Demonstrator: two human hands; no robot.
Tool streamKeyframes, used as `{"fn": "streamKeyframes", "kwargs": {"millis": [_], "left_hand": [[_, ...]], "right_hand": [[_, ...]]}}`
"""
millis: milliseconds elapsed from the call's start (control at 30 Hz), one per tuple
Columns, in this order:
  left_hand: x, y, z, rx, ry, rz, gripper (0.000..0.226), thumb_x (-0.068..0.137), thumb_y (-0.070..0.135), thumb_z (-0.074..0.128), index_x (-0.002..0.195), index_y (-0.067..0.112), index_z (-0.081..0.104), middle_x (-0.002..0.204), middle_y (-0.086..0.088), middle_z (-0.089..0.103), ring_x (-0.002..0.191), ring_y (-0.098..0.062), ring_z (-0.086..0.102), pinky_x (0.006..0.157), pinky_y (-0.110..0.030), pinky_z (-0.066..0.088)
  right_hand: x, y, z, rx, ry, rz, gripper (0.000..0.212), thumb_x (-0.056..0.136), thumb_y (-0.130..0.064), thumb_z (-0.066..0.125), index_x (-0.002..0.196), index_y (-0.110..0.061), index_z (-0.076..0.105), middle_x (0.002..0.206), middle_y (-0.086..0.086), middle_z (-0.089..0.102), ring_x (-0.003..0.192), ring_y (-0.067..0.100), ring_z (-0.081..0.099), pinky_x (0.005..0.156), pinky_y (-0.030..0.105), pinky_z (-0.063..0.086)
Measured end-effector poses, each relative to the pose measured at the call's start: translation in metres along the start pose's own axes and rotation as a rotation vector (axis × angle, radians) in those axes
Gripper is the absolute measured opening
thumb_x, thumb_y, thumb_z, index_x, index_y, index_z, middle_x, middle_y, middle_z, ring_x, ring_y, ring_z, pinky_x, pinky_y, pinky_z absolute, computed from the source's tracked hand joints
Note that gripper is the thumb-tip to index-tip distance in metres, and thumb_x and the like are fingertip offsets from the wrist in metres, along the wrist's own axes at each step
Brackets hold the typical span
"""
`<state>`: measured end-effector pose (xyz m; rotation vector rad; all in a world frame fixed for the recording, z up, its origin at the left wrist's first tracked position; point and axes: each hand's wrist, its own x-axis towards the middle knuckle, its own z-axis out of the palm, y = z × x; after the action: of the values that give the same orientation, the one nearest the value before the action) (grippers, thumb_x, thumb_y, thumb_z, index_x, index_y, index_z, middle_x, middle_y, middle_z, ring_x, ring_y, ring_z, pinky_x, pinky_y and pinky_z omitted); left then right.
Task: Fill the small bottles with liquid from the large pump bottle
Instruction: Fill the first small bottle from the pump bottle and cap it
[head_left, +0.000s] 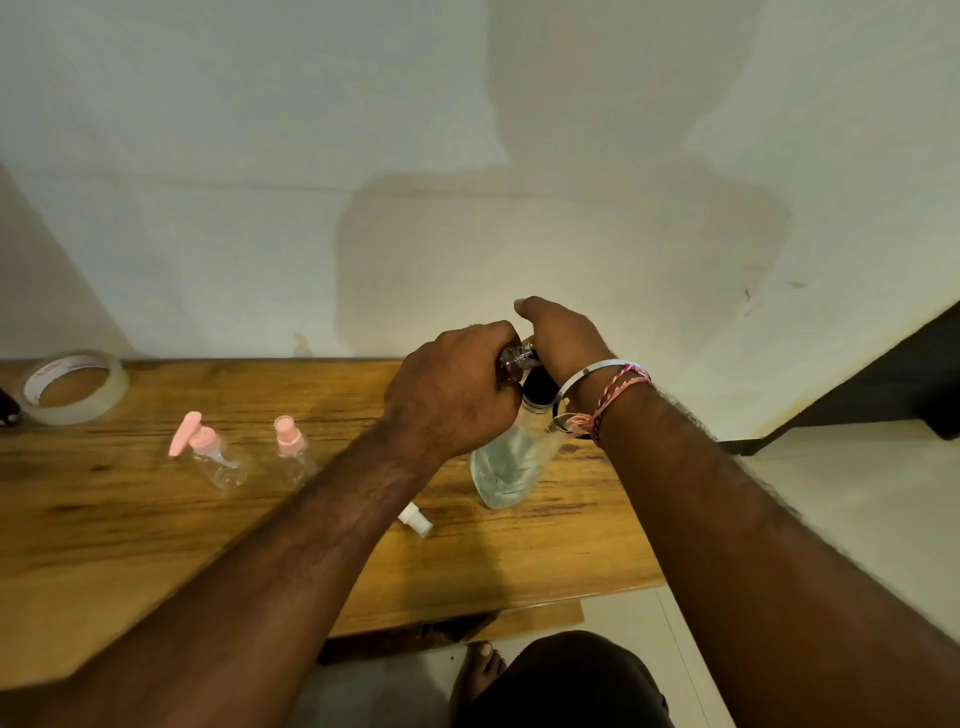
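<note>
The large pump bottle (504, 470) stands on the wooden table (156, 530), clear, with liquid inside and a black collar. My right hand (563, 338) curls over its pump head, which is hidden beneath it. My left hand (452, 395) grips a small clear bottle (515, 360) held tilted at the pump, its mouth close to my right hand. Two other small clear bottles stand to the left: one with a pink pump top (208, 452), one with a pink spray top (291, 447). A loose white cap (415, 518) lies on the table near my left forearm.
A roll of clear tape (72, 387) lies at the table's far left by the wall, with a dark object (8, 410) at the frame edge beside it. The table's right end is just right of the large bottle. My foot (480, 670) shows below the front edge.
</note>
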<state>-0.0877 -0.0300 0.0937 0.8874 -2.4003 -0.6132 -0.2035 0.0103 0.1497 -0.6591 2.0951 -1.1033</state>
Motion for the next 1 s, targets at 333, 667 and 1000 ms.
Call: {"fn": "streamKeyframes", "kwargs": {"millis": [333,667,1000], "left_hand": [[0.002,0.005,-0.005,-0.044,0.019,-0.009,0.021,0.092,0.032,0.073,0.110,0.026,0.065,0.086,0.013,0.059,0.074,-0.012,0.056,0.057,-0.021,0.033],[0.001,0.006,-0.006,-0.040,0.024,-0.019,0.020,0.092,0.033,0.074,0.108,0.027,0.065,0.086,0.013,0.060,0.075,-0.013,0.057,0.056,-0.020,0.030],[0.000,0.000,-0.001,0.004,0.022,0.014,0.020,0.092,0.035,0.070,0.110,0.028,0.066,0.090,0.012,0.065,0.077,-0.013,0.059,0.057,-0.022,0.037]], "right_hand": [[-0.006,-0.011,-0.011,0.211,-0.091,0.239,0.045,0.099,-0.048,0.052,0.108,-0.005,0.063,0.090,0.013,0.062,0.066,0.024,0.057,0.064,0.029,0.045],[0.000,-0.013,-0.006,0.267,-0.048,0.279,0.047,0.098,-0.048,0.051,0.116,-0.005,0.060,0.093,0.014,0.060,0.065,0.025,0.056,0.063,0.030,0.045],[0.007,-0.002,-0.002,-0.088,0.104,0.000,0.032,0.107,-0.008,0.035,0.132,-0.002,0.055,0.131,0.024,0.058,0.121,0.038,0.055,0.104,0.038,0.043]]}}
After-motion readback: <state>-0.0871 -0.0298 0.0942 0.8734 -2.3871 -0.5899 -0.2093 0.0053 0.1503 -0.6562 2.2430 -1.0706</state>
